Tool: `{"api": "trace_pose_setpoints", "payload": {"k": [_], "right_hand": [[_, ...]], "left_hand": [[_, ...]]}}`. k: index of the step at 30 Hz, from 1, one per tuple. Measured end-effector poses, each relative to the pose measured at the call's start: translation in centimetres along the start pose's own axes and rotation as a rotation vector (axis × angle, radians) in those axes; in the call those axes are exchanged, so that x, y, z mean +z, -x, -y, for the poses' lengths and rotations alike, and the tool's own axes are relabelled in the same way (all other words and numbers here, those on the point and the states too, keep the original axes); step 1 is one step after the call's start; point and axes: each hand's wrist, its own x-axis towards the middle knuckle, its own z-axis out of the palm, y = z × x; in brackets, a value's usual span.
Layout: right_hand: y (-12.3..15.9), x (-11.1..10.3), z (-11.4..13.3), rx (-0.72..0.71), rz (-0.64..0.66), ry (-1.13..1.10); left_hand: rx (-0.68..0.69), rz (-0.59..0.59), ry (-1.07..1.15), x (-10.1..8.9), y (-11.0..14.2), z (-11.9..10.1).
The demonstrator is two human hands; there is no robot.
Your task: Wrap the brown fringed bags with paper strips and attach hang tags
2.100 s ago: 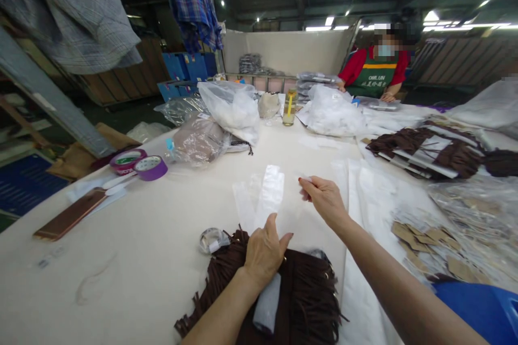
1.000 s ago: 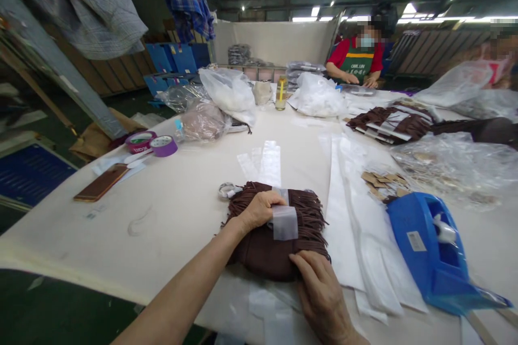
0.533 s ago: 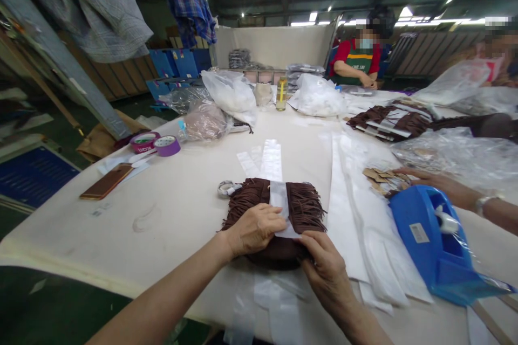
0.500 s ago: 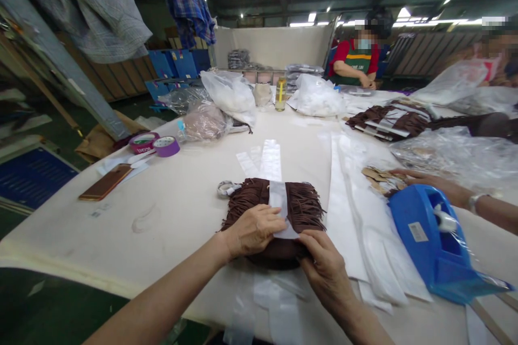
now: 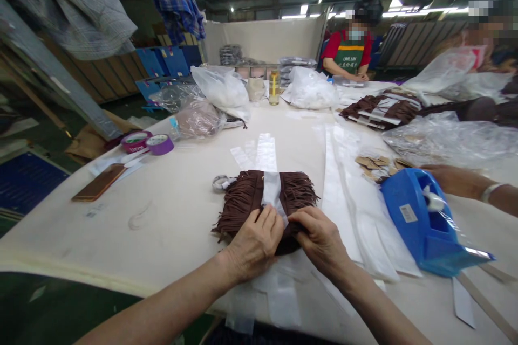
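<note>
A dark brown fringed bag (image 5: 238, 202) lies on the table in front of me, a whitish strip (image 5: 271, 186) running over its middle. My left hand (image 5: 259, 240) is closed over the bag's near edge, its bent fingertips at the strip's lower end. At the near right part of the bag, my right hand (image 5: 321, 234) pinches the edge beside the strip; its fingertips are partly hidden. From the bag's left side sticks out a wrapped ring-like piece (image 5: 222, 183). Several white strips (image 5: 265, 152) lie just beyond the bag, and more strips (image 5: 283, 302) lie nearer to me.
On the right stand a blue tape dispenser (image 5: 418, 226) and long white sheets (image 5: 338, 188). A co-worker's hand (image 5: 453, 180) is behind the dispenser. Tape rolls (image 5: 159, 144) and a phone (image 5: 99, 183) lie left. Plastic bags (image 5: 224, 89) and a bottle (image 5: 274, 89) stand farther back.
My left hand has moved from lying on the strip down to the bag's near edge, fingers now bent. My right hand has moved slightly up and inward. The co-worker's hand has shifted right.
</note>
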Motion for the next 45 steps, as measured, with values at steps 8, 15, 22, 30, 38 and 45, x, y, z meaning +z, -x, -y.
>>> {"api": "trace_pose_setpoints", "payload": {"k": [8, 15, 22, 30, 38, 45], "right_hand": [[1.7, 0.1, -0.5, -0.054, -0.016, -0.032], [7.5, 0.8, -0.3, -0.003, -0.168, 0.102], [8.3, 2.6, -1.1, -0.043, 0.051, 0.228], [9.1, 2.4, -1.6, -0.283, -0.109, 0.351], [5.5, 1.2, 4.0, -0.237, 0.073, -0.004], [-0.4, 7.6, 1.7, 0.179, 0.182, 0.111]], "left_hand": [[0.041, -0.042, -0.182, 1.6, 1.1, -1.3], [0.063, -0.021, -0.068, 1.7, 0.4, 0.0], [0.045, 0.166, 0.204, -3.2, -1.9, 4.8], [-0.139, 0.239, 0.307, -6.7, -5.6, 8.3], [-0.124, 0.274, 0.281, -6.9, -6.4, 7.9], [-0.108, 0.235, 0.299, -6.0, -5.7, 7.7]]}}
